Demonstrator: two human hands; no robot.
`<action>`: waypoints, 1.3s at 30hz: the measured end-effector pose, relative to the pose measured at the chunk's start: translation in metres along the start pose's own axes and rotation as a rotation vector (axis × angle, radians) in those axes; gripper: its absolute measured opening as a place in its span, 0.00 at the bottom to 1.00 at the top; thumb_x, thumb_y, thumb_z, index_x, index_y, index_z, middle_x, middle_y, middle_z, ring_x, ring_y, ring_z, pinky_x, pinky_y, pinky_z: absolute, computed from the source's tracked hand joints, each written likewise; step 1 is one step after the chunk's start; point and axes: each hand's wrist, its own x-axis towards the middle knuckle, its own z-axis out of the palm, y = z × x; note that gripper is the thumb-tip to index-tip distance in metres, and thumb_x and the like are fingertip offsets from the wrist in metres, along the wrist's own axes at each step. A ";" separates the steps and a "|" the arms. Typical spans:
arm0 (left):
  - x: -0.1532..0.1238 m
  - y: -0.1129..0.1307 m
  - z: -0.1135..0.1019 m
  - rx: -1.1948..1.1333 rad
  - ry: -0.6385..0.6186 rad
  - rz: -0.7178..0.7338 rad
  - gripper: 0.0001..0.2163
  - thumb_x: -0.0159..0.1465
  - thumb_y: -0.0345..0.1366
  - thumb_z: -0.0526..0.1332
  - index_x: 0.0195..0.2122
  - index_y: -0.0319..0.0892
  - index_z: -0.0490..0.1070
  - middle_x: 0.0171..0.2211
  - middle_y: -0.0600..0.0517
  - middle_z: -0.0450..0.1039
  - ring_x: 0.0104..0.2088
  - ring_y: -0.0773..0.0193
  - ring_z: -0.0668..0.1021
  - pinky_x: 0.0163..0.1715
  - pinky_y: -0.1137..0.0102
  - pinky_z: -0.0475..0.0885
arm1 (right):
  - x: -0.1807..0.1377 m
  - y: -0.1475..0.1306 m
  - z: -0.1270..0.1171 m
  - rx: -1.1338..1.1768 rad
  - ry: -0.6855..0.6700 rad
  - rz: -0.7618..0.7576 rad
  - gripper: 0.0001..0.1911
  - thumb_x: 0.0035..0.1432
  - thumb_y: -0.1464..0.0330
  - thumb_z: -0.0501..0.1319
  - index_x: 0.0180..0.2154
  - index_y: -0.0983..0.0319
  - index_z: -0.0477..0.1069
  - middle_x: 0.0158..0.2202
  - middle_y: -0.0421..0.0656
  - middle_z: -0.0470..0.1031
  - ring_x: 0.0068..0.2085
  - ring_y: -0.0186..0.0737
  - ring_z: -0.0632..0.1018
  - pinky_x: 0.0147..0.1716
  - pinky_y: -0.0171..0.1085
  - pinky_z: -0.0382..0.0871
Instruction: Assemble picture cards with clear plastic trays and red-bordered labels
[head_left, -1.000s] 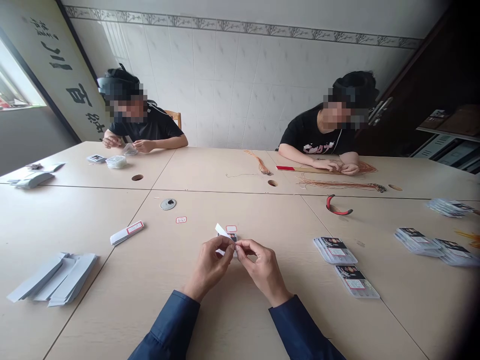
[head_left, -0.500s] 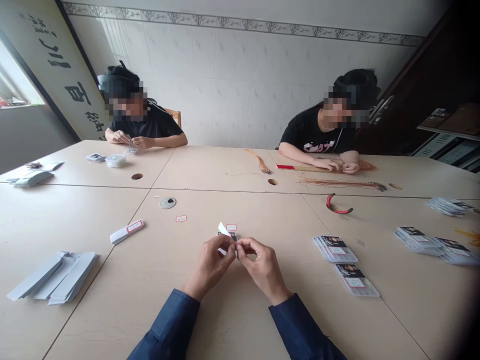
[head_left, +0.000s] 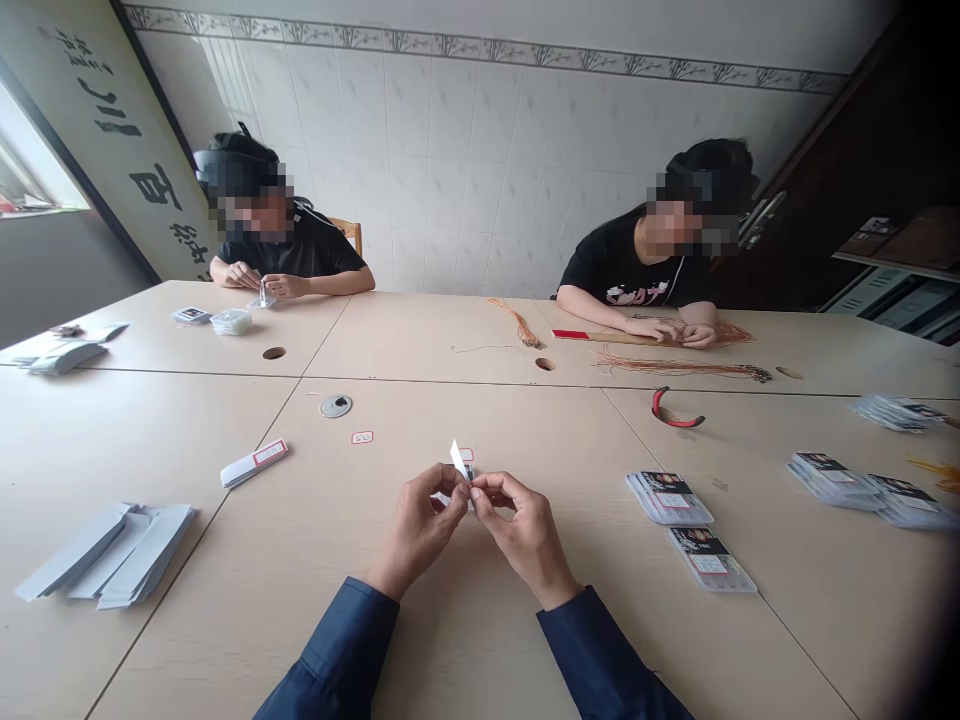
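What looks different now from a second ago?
The white strip has swung rightward and stands more upright. The far-left person's hand has shifted right. The left hand and right hand stay in place; the plastic boxes stay put too.

Presents as pale jointed table (head_left: 247, 620); carries white strips (head_left: 112, 555) at left, plastic cases (head_left: 669, 498) at right, orange strands (head_left: 720, 371) beyond.

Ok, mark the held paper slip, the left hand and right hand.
Paper slip (head_left: 457, 458): head view, on its raised end.
Left hand (head_left: 420, 522): head view, back of hand.
Right hand (head_left: 529, 525): head view, back of hand.
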 end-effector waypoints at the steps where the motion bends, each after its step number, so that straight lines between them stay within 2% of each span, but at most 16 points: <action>1: 0.000 0.000 0.000 -0.001 -0.004 -0.001 0.10 0.65 0.42 0.57 0.32 0.40 0.69 0.31 0.52 0.71 0.30 0.67 0.73 0.26 0.74 0.67 | 0.000 0.000 0.000 0.001 -0.004 -0.006 0.10 0.61 0.62 0.58 0.34 0.60 0.74 0.31 0.41 0.78 0.32 0.37 0.79 0.36 0.33 0.74; 8: -0.002 -0.002 0.000 -0.004 -0.022 0.016 0.10 0.64 0.40 0.57 0.30 0.40 0.67 0.28 0.53 0.69 0.28 0.67 0.73 0.24 0.74 0.66 | -0.002 0.001 0.001 0.004 -0.036 -0.007 0.11 0.62 0.62 0.57 0.33 0.60 0.72 0.29 0.40 0.77 0.31 0.37 0.77 0.35 0.34 0.73; 12: -0.001 -0.002 0.000 -0.028 0.009 0.016 0.09 0.64 0.39 0.57 0.29 0.41 0.65 0.27 0.54 0.68 0.28 0.68 0.72 0.25 0.75 0.66 | -0.001 0.000 0.002 0.004 -0.030 0.007 0.13 0.63 0.59 0.56 0.32 0.60 0.70 0.29 0.41 0.76 0.31 0.38 0.77 0.35 0.34 0.73; 15: -0.001 0.003 0.000 -0.048 0.010 0.000 0.09 0.65 0.40 0.57 0.31 0.40 0.67 0.30 0.52 0.71 0.28 0.68 0.72 0.25 0.75 0.66 | -0.001 0.001 0.001 0.009 0.001 0.019 0.12 0.62 0.60 0.57 0.31 0.60 0.70 0.29 0.40 0.76 0.30 0.37 0.77 0.34 0.33 0.72; 19: -0.003 0.009 0.001 -0.013 -0.031 0.012 0.09 0.64 0.42 0.59 0.37 0.41 0.71 0.37 0.49 0.74 0.35 0.64 0.74 0.29 0.73 0.67 | -0.001 0.002 0.000 0.009 0.046 0.037 0.12 0.62 0.60 0.57 0.33 0.61 0.71 0.30 0.41 0.77 0.31 0.38 0.77 0.34 0.34 0.72; 24: -0.002 0.003 0.002 -0.009 -0.005 0.039 0.11 0.66 0.43 0.57 0.33 0.40 0.70 0.33 0.49 0.73 0.33 0.65 0.74 0.29 0.72 0.69 | -0.001 0.002 0.001 0.030 0.027 0.040 0.13 0.62 0.59 0.57 0.31 0.61 0.69 0.29 0.41 0.76 0.30 0.36 0.76 0.33 0.33 0.71; 32: 0.001 -0.002 0.001 -0.201 0.022 -0.019 0.11 0.65 0.43 0.57 0.37 0.40 0.70 0.28 0.53 0.70 0.25 0.68 0.73 0.26 0.71 0.71 | 0.000 0.006 0.002 0.105 0.073 0.108 0.16 0.61 0.56 0.57 0.32 0.62 0.69 0.29 0.43 0.75 0.28 0.37 0.74 0.29 0.33 0.69; 39: 0.006 -0.006 -0.001 -0.324 0.065 -0.069 0.14 0.62 0.46 0.60 0.37 0.39 0.72 0.25 0.53 0.69 0.24 0.68 0.73 0.23 0.71 0.73 | -0.001 0.009 0.002 0.125 0.071 0.106 0.20 0.63 0.52 0.54 0.35 0.62 0.71 0.28 0.42 0.75 0.27 0.36 0.72 0.29 0.33 0.69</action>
